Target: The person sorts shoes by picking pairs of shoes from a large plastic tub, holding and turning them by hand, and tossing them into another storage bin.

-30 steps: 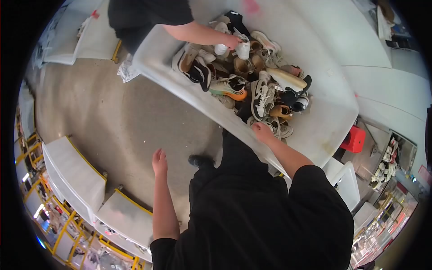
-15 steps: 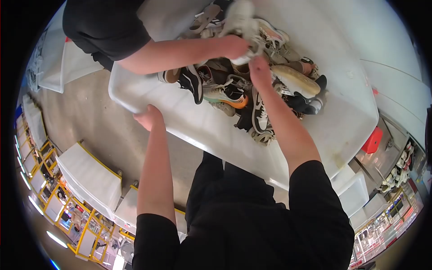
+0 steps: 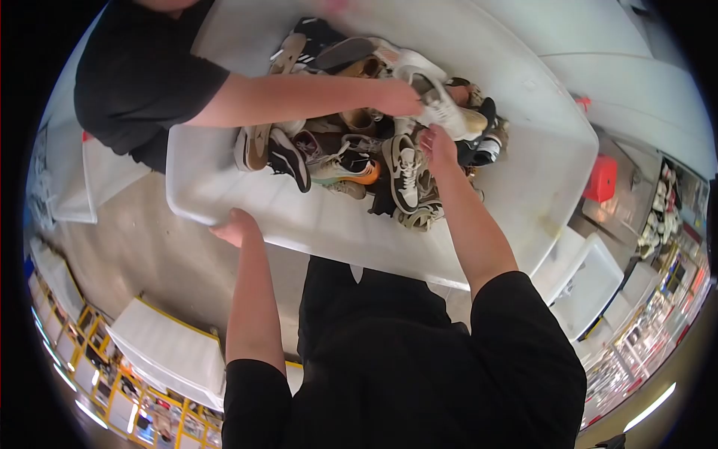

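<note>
My left hand (image 3: 238, 227) is closed on the near rim of a large white plastic bin (image 3: 318, 228). Inside the bin, my right hand (image 3: 438, 146) has its fingers curled against a white sneaker (image 3: 444, 112). Another person's hand (image 3: 401, 97) reaches in from the left and touches the same sneaker. Beneath and around our hands lies a heap of mixed shoes. Close to my right hand is a black-and-white sneaker (image 3: 404, 172), with a shoe with an orange heel (image 3: 363, 173) left of it. A dark shoe with a white sole edge (image 3: 289, 159) lies further left.
The other person, in a black sleeve (image 3: 149, 71), leans over the bin's left side. A red plastic piece (image 3: 600, 179) is beyond the right end. White carts with yellow frames (image 3: 168, 348) stand at lower left. More shoes (image 3: 660, 209) are at far right.
The white sneaker has come down to the right from the top of the heap, with the other person's hand on it. My right hand is lower, and my view has shifted.
</note>
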Demonstrator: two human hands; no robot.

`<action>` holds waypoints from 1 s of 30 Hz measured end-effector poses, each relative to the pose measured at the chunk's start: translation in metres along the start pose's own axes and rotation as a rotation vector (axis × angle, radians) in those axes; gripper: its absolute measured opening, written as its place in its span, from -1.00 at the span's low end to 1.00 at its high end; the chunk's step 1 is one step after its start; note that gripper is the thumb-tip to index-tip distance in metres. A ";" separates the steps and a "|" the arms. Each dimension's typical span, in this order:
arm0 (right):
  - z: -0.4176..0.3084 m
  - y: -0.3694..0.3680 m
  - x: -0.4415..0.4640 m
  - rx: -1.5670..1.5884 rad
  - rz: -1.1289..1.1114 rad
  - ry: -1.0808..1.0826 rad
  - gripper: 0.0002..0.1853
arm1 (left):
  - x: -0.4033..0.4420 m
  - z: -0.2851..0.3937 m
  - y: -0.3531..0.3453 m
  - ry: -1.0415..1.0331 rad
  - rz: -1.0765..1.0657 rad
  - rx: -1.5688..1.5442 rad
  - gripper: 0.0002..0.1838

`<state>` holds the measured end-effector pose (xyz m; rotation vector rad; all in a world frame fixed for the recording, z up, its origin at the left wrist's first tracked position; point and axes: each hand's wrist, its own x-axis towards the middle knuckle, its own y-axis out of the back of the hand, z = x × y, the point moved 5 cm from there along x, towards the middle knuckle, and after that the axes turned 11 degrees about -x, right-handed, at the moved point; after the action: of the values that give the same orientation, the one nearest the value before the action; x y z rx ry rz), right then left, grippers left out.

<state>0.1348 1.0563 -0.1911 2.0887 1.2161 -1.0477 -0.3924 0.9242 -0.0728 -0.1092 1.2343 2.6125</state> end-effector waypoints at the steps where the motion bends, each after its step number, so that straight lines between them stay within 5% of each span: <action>1: 0.004 0.008 -0.008 -0.021 0.033 -0.035 -0.74 | -0.001 0.001 0.001 -0.012 -0.012 0.023 -0.13; 5: 0.031 0.037 -0.040 -0.119 0.088 0.018 -0.63 | 0.000 0.001 0.005 0.001 -0.048 0.009 -0.14; 8: 0.028 0.033 -0.052 -0.366 0.122 0.242 -0.52 | 0.003 0.001 0.005 -0.025 -0.039 0.021 -0.15; 10: 0.001 0.027 -0.059 -0.760 0.487 0.636 -0.31 | 0.003 0.000 0.004 -0.021 -0.030 0.016 -0.15; 13: -0.058 0.002 -0.054 -0.856 0.591 0.850 -0.18 | 0.008 -0.010 -0.001 -0.036 -0.040 -0.028 -0.15; 22: -0.028 -0.073 0.105 -1.459 -0.096 0.423 0.02 | 0.005 -0.014 -0.008 0.021 -0.041 -0.035 -0.15; 30: 0.046 -0.147 0.146 -1.900 0.103 0.530 0.26 | 0.027 -0.044 -0.019 -0.007 0.005 0.007 -0.14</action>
<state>0.0333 1.1648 -0.3426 0.7362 1.3018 0.7429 -0.4156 0.9071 -0.1202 -0.0956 1.2425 2.6106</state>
